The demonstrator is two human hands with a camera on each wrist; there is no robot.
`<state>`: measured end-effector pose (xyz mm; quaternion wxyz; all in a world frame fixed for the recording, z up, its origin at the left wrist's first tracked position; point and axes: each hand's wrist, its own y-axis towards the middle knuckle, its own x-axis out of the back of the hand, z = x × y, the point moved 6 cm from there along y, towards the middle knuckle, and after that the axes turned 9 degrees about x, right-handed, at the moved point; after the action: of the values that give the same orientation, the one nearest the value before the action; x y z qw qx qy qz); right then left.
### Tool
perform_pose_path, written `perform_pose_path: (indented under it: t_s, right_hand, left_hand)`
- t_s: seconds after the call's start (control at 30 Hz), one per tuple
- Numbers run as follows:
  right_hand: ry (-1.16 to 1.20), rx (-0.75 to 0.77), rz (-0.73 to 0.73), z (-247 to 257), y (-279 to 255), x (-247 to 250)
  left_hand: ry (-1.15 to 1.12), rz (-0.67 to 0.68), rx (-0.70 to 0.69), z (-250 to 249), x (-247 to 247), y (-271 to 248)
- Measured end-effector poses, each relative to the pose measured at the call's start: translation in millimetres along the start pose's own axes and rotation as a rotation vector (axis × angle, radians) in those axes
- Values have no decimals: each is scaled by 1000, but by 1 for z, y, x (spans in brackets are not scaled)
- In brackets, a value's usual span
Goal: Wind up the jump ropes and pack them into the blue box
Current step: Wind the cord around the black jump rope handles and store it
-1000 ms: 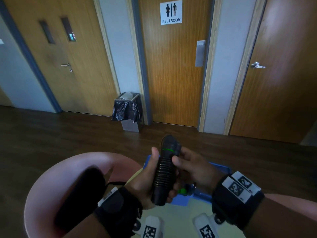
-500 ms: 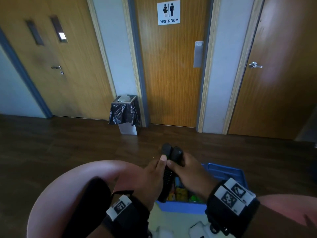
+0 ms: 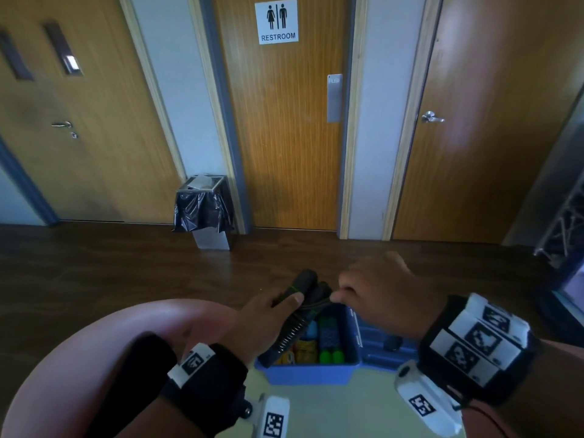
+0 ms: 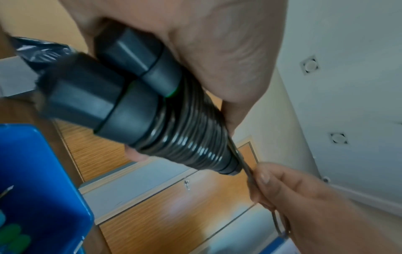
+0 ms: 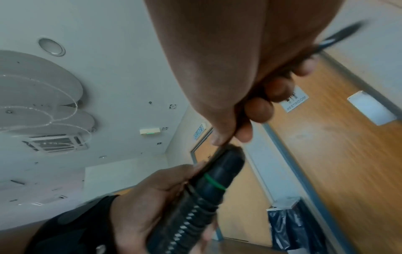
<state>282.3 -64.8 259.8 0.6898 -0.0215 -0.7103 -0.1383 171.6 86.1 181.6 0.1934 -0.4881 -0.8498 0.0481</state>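
Observation:
My left hand (image 3: 268, 320) grips two black jump rope handles (image 3: 297, 308) side by side, with dark cord wound in tight coils round them (image 4: 191, 130). The bundle hangs tilted just over the open blue box (image 3: 309, 373). My right hand (image 3: 366, 295) pinches the loose end of the cord (image 4: 245, 170) at the tip of the bundle, between thumb and forefinger. In the right wrist view the handle (image 5: 208, 185) shows a thin green ring. The blue box holds several coloured wound ropes (image 3: 319, 339).
The box stands on a pale yellow tabletop (image 3: 331, 409) with a pink chair back (image 3: 94, 336) at the left. Beyond lies dark wood floor, a bin with a black liner (image 3: 203, 210) and wooden doors, one marked restroom (image 3: 278, 22).
The handle bundle has dropped from upright in front of me to a tilt over the blue box. My right hand moved off the handles' top to pinch the cord end.

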Motion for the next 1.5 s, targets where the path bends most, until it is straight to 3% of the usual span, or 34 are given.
perform_pose_path:
  t_s: [0.13, 0.33, 0.53, 0.67, 0.83, 1.0, 1.17, 1.3, 1.37, 1.5]
  right_hand:
    - [-208, 228, -199, -35, -25, 2]
    - [-51, 399, -391, -62, -64, 14]
    - [175, 381, -462, -91, -86, 2]
    - [619, 194, -629, -87, -104, -19]
    - [1168, 53, -603, -65, -109, -36]
    - [993, 118, -763, -70, -121, -24]
    - [867, 111, -782, -64, -128, -40]
    - [913, 64, -729, -50, -134, -67]
    - [916, 44, -658, -45, -136, -73]
    - [886, -119, -472, -42, -125, -69]
  left_hand:
    - [-178, 145, 40, -13, -30, -16]
    - [-169, 253, 60, -27, -86, -43]
    - [-126, 184, -53, -50, -117, -62]
    - [-132, 205, -105, -66, -130, -73]
    - [-164, 209, -155, -74, -140, -82]
    - [-281, 249, -174, -73, -154, -92]
    - [-262, 229, -265, -86, -161, -96]
    - [-195, 202, -313, -87, -161, -95]
    - [-258, 193, -240, -75, -160, -88]
    - [-580, 229, 83, -42, -160, -70]
